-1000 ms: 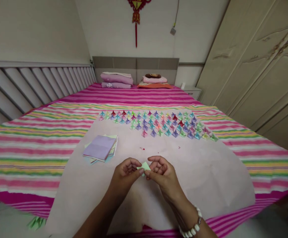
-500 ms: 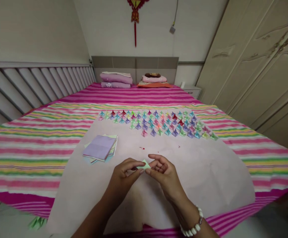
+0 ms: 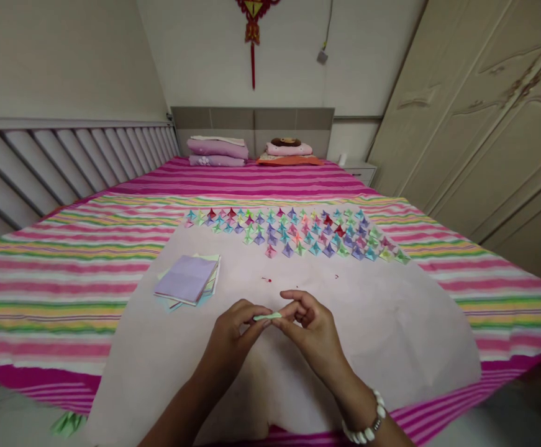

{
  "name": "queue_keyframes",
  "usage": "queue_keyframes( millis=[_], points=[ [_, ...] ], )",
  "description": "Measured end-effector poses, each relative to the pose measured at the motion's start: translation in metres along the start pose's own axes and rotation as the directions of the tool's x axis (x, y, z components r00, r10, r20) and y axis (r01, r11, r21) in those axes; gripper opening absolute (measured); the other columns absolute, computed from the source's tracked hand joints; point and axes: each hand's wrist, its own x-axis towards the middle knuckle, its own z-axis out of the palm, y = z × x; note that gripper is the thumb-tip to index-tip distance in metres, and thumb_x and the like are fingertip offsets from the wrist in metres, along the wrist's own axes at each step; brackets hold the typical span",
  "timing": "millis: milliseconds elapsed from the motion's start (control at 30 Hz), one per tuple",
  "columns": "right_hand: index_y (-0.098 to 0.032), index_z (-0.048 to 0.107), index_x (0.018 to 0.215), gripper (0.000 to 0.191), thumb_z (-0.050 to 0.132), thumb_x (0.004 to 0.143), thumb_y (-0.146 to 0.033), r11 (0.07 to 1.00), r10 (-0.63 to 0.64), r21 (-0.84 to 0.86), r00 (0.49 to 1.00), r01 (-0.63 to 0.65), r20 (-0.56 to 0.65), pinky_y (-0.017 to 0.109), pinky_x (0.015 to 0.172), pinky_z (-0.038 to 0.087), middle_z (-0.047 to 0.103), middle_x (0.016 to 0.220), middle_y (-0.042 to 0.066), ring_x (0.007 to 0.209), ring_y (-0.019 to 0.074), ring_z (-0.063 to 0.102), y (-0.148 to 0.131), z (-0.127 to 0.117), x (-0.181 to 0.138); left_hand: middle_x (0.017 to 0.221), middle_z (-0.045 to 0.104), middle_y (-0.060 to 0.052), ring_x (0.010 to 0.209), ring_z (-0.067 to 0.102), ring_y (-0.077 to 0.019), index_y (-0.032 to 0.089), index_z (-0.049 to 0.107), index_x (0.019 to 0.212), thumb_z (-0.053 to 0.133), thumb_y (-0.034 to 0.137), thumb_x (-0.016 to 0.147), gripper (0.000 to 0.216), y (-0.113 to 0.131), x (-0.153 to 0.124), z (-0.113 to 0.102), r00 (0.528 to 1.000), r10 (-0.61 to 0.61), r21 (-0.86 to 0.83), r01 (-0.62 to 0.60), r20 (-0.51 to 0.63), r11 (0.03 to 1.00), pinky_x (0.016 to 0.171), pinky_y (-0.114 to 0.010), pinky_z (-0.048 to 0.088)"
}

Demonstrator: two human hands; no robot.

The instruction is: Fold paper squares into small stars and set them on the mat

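A small folded piece of pale green paper [image 3: 268, 316] is pinched between my two hands, its narrow edge turned toward me. My left hand [image 3: 233, 330] grips its left end between thumb and fingers. At the right end, the thumb and a finger of my right hand [image 3: 311, 329] press on it, while the index finger is raised above. Both hands are over a large white sheet [image 3: 168, 366]. Left of them lies a loose stack of square coloured paper [image 3: 187, 278] with a purple sheet on top. Beyond my hands stand rows of small folded paper pieces [image 3: 314, 248] in many colours.
The white sheet rests on a bed with a striped cover [image 3: 60, 273]. Tiny red scraps [image 3: 267, 280] lie on the sheet. Folded bedding [image 3: 217, 151] is at the headboard, a railing [image 3: 79, 149] on the left, a wardrobe [image 3: 479, 136] on the right. Green paper [image 3: 68, 423] lies at lower left.
The green paper has tipped from showing a small triangle to a thin, nearly flat strip. Both hands keep hold of it in almost the same place.
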Motion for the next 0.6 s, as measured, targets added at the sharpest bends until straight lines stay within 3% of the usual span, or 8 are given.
queue_keyframes(
  millis=[200,400,600],
  points=[
    [-0.020,0.071,0.084,0.027,0.082,0.061,-0.027,1.000,-0.016,-0.004,1.000,0.016,0.012,0.030,0.063,0.048,0.067,0.067,0.001,0.063,0.0156,0.060,0.0054,0.0001,0.0020,0.081,0.062,-0.002,0.072,0.055,-0.0159,0.024,0.072,0.086,0.059,0.026,0.082,0.014,-0.0010,0.0017,0.0015,0.999,-0.047,-0.004,0.047,0.009,0.999,0.066,-0.027,0.043],
    [-0.021,0.074,0.076,0.005,0.073,0.072,-0.023,0.974,-0.141,-0.166,0.985,0.157,0.104,0.029,0.063,0.045,0.064,0.075,0.003,0.067,0.0153,0.056,0.0038,-0.0015,0.0026,0.083,0.058,-0.003,0.075,0.055,-0.0169,0.022,0.070,0.086,0.058,0.027,0.082,0.014,-0.0005,0.0019,0.0039,0.999,-0.045,-0.019,0.045,-0.011,0.999,0.069,-0.028,0.044],
    [-0.019,0.070,0.071,0.006,0.068,0.076,-0.022,0.951,-0.133,-0.257,0.979,0.170,0.157,0.028,0.064,0.042,0.059,0.071,0.001,0.067,0.0150,0.052,-0.0009,-0.0040,0.0031,0.083,0.063,-0.003,0.084,0.059,-0.0188,0.020,0.068,0.080,0.059,0.030,0.082,0.013,-0.0004,0.0007,0.0018,0.994,-0.105,-0.070,0.107,0.032,0.992,0.076,-0.030,0.044]
  ],
)
